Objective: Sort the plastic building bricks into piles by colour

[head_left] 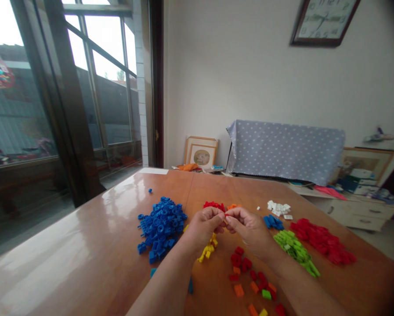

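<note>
Both hands [223, 219] — pinched on something red [226, 215].

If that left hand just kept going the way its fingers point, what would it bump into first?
The left hand would most likely meet the fingertips of the right hand almost at once, with the small red piece between them; exact depth is unclear.

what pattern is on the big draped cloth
The cloth has white dots on grey-blue, head view.
</note>
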The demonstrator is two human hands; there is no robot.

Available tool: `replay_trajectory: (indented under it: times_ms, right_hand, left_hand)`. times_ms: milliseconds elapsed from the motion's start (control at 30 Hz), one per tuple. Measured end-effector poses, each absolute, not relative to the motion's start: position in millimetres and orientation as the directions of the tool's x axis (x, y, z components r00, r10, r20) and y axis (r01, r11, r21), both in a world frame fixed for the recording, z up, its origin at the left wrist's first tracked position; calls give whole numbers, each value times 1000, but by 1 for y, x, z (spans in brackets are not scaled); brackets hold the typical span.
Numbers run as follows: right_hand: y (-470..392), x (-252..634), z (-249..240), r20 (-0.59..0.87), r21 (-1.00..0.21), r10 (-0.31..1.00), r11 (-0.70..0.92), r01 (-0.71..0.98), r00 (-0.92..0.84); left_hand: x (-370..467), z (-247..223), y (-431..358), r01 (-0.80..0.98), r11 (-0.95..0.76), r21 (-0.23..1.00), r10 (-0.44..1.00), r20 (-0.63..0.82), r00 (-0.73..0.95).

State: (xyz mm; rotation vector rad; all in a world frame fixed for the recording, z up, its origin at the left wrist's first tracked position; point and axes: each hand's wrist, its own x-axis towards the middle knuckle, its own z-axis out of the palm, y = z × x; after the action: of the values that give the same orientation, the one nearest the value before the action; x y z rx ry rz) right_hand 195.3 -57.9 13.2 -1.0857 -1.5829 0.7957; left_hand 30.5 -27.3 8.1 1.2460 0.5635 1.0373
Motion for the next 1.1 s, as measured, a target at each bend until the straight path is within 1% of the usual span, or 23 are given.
replay_trajectory:
  times_ms: [167, 300, 400, 500, 567, 667, 833, 933, 1100]
  right_hand:
    - [-60, 193, 16, 359, -907, 931, 364, 210, -64]
    - [-61, 192, 16, 377, -900, 925, 379, 215, -53]
    - [-61, 189, 13, 423, -865, 906, 411, 289, -22]
    - [-62, 186, 10, 465, -818, 885, 417, 396, 29]
    - [-62, 184, 9, 481, -806, 876, 420, 417, 48]
    - [-63, 183, 10, 483, -822, 874, 437, 365, 42]
    - [-62, 184, 9, 447, -870, 894, 429, 245, 25]
    - [-61, 183, 7, 464, -865, 885, 442, 240, 45]
    - [-61, 179, 4, 491, -851, 867, 458, 259, 80]
  left_hand:
    - [29, 5, -26, -377, 8, 926, 860, 186, 474]
    - [30, 4, -27, -409, 32, 912, 856, 187, 482]
    - [32, 7, -29, -385, -18, 923, 866, 207, 455]
    - [35, 10, -30, -331, -104, 938, 897, 232, 376]
    - [37, 11, -31, -302, -150, 941, 910, 251, 331]
    - [38, 11, -31, -321, -159, 934, 911, 264, 318]
    - [41, 7, -32, -417, -85, 905, 906, 244, 346]
    - [43, 7, -34, -443, -81, 893, 911, 247, 332]
    - [46, 9, -39, -427, -131, 895, 930, 260, 261]
